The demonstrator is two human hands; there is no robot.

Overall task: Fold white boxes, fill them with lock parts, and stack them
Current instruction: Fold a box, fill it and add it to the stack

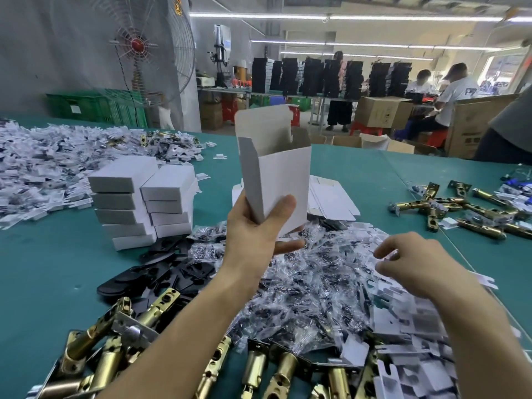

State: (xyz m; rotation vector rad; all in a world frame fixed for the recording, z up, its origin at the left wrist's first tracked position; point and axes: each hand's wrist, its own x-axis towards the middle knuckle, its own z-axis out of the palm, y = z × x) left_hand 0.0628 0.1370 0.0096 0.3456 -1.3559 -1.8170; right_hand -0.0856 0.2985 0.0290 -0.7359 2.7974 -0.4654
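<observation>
My left hand (253, 228) grips an open white box (276, 180) above the desk (43, 269); whether my right hand (414, 263) holds anything, I cannot tell.

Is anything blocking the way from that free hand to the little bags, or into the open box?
Nothing visible does. The right hand is right over the bagged parts, and the white box, held upright in the left hand, has its top flaps open.
</observation>
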